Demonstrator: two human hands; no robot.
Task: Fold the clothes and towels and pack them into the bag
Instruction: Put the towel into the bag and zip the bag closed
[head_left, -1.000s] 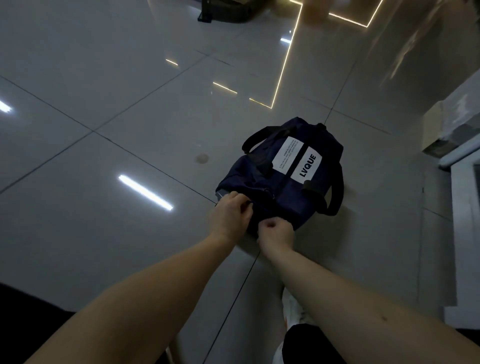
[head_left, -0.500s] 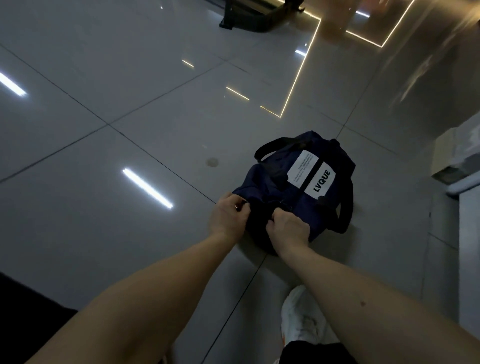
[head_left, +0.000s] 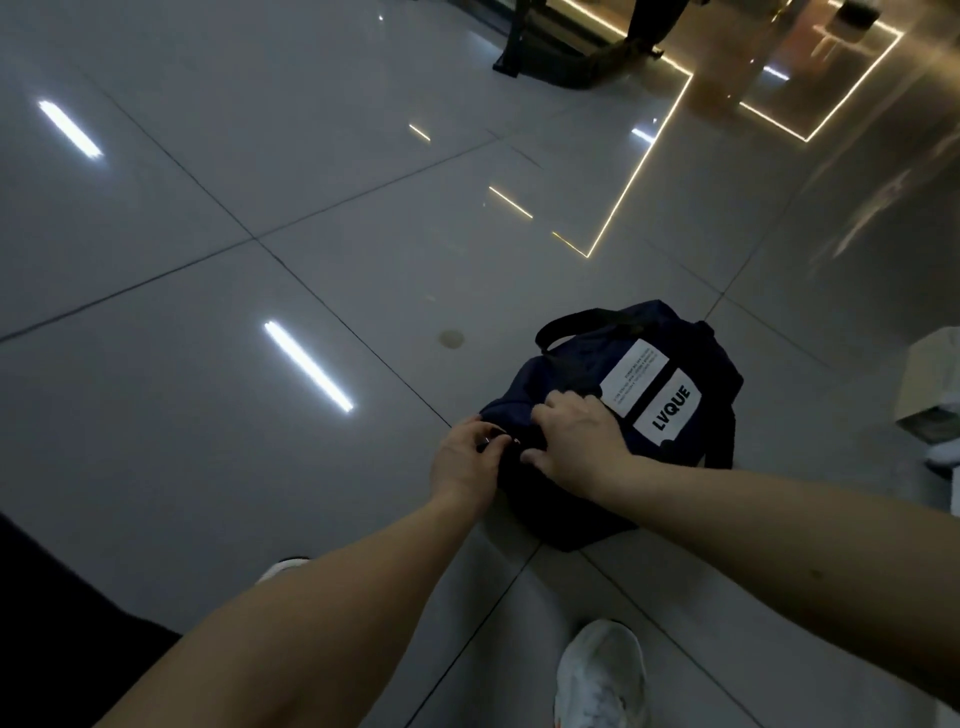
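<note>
The floor (head_left: 208, 467) is the largest thing here: big glossy grey tiles with thin dark joints that mirror the strip lights. From the bag, bare tile runs wide from 7 through 12 o'clock. A dark metal frame (head_left: 561, 62) stands far off at 12 o'clock. At 3 o'clock the room is tighter, where a white boxy unit (head_left: 930, 379) with a squared edge stands well apart from the bag at the frame's border.

The bag (head_left: 571, 514) lies right of centre on the tile, a soft, rounded navy duffel of matte woven cloth that sags at its near end. A black webbing handle (head_left: 571, 319) arches over its far end at 11 o'clock. Two flat white rectangular labels lie on its upper side, one in small print (head_left: 634, 374) and one reading LVQUE (head_left: 670, 408).

Both bare forearms reach in from 6 o'clock.

The right hand (head_left: 576, 436) lies on the bag's top just beside the labels, with fingers curled over a fold of cloth and the thumb beneath it, gripping the cloth. The left hand (head_left: 462, 462) is at the bag's 8 o'clock corner, with thumb and fingertips closed in a pinch on the cloth there, where a small metal glint shows. I cannot tell what that piece is.

A white mesh shoe (head_left: 602, 675) stands at 6 o'clock.

A small round stain (head_left: 451, 339) marks the tile at the bag's 10 o'clock.
</note>
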